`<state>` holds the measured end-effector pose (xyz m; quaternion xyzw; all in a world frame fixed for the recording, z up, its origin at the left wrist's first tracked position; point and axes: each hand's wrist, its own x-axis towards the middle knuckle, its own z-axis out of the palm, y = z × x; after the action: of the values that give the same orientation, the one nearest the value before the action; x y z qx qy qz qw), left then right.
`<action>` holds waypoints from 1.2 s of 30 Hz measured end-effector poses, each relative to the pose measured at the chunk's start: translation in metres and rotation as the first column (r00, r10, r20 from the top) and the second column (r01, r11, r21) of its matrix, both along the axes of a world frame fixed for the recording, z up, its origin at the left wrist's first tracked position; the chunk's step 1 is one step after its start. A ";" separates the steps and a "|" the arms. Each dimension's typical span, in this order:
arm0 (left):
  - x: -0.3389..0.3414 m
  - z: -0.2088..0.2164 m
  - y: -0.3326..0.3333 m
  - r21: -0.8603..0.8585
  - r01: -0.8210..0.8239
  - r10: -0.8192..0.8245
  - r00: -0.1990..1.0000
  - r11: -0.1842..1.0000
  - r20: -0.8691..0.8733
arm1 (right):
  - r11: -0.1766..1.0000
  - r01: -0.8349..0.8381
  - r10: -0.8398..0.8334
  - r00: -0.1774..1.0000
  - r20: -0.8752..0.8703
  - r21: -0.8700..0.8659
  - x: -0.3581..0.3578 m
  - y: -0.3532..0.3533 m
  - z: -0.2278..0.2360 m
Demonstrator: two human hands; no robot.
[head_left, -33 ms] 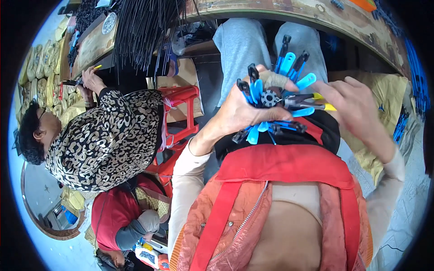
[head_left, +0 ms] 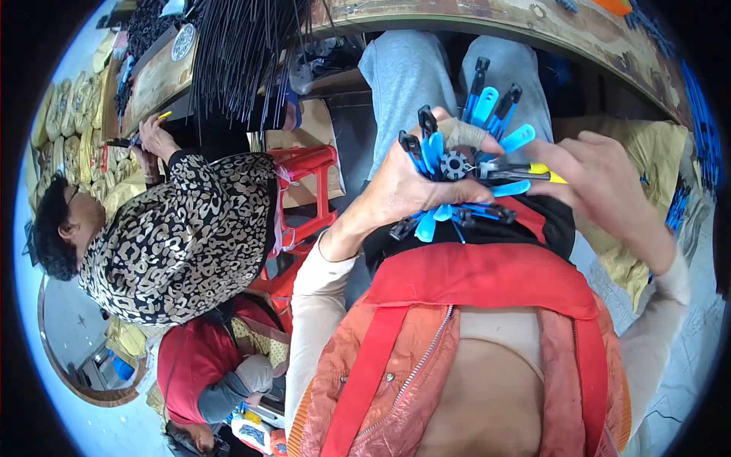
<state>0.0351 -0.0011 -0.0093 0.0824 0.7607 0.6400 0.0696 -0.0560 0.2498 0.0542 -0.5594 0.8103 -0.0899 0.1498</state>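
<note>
Left hand is gripping a hub ringed with blue-black ribs, held over the lap. Right hand is pinching yellow-tipped pliers at the hub. Co-worker is sitting left.

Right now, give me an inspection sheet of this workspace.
Surface: worn wooden bench edge above the knees.
Job's things: round black hub with blue-and-black arms fanned out around it; yellow-handled tool pointing at the hub.
Clutter: bundle of thin black rods; red plastic stool.
Hands: left hand wrapped round the fan; right hand in a grip on the tool.
Cables: nothing seen.
Surroundings: co-worker in a spotted top at the bench, a second person below.
</note>
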 end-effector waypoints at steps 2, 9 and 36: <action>-0.003 -0.002 -0.001 -0.017 0.062 -0.063 0.997 0.998 -0.050 | 0.946 0.163 -0.312 0.697 0.646 0.281 -0.001 -0.010 0.011; -0.010 -0.004 0.005 0.205 -0.042 0.018 0.993 0.978 0.116 | 0.924 0.269 -0.207 0.949 0.237 -0.271 0.022 0.003 -0.014; -0.004 -0.020 -0.010 0.226 0.034 -0.071 0.985 0.974 0.158 | 0.924 0.371 -0.270 0.799 0.537 -0.087 0.024 -0.001 -0.022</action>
<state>0.0310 -0.0114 -0.0289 0.0565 0.6734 0.7237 0.1396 -0.0323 0.2489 0.0325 -0.3802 0.8112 -0.3364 0.2902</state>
